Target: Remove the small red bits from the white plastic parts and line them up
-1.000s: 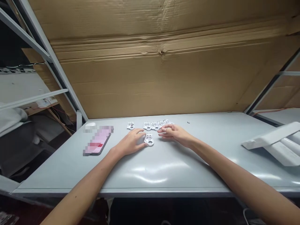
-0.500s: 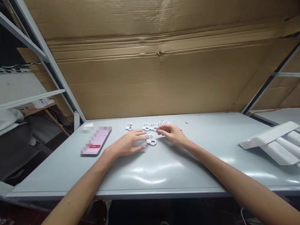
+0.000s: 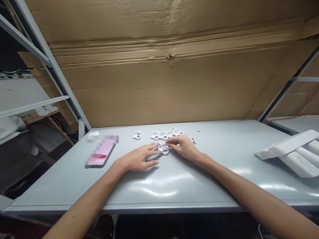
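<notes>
Right hand (image 3: 183,147) curled narrow over a white perforated plastic piece (image 3: 163,148) on the desk (image 3: 211,186), grip unclear; left hand (image 3: 137,159) open wide, fingertips at its edge. A slip could knock it into the row of matching pieces (image 3: 166,133) just behind.
</notes>
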`<state>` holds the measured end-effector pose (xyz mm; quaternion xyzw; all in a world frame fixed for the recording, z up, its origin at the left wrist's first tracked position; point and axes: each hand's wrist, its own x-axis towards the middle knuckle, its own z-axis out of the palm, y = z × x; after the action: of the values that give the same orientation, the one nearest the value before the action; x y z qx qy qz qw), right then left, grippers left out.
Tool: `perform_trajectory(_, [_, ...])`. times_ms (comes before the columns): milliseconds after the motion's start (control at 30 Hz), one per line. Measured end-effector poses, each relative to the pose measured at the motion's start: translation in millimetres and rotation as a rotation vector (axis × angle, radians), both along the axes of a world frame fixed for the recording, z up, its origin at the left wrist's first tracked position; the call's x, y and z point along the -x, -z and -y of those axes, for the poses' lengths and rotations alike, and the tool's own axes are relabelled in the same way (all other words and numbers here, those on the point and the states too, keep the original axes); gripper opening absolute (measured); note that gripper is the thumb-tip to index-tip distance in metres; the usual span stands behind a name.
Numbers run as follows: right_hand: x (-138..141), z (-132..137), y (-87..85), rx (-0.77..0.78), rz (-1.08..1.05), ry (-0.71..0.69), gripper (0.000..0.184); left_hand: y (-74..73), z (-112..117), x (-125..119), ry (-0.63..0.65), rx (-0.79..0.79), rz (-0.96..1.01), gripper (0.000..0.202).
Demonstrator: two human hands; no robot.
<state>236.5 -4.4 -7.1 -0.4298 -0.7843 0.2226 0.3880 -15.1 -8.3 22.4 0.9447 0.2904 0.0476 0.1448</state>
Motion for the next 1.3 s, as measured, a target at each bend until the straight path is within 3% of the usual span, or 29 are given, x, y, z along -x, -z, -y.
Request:
perform_trajectory(133, [-1,-2,5.0,-0.060,0.123,0.024,0.019,3.9,-1,-1,-0.005,-0.013,0.060,0.046])
perform_trajectory(367, [2,-5,12.6,-0.164,0.103,0.060,0.018,4.0,-2,-2,-0.025,-0.018,0.051,0.047])
perform_trajectory(1033, [9,-7,12.1,-0.085,0.003,0.040,0.017,2.4,0,-4,-0.016,-0.040,0.047,0.050])
perform_trajectory(1300, [3,-9,11.1,-0.121,0.090,-0.058,0.017,3.4,-1,-4,-0.015,-0.039,0.040,0.050])
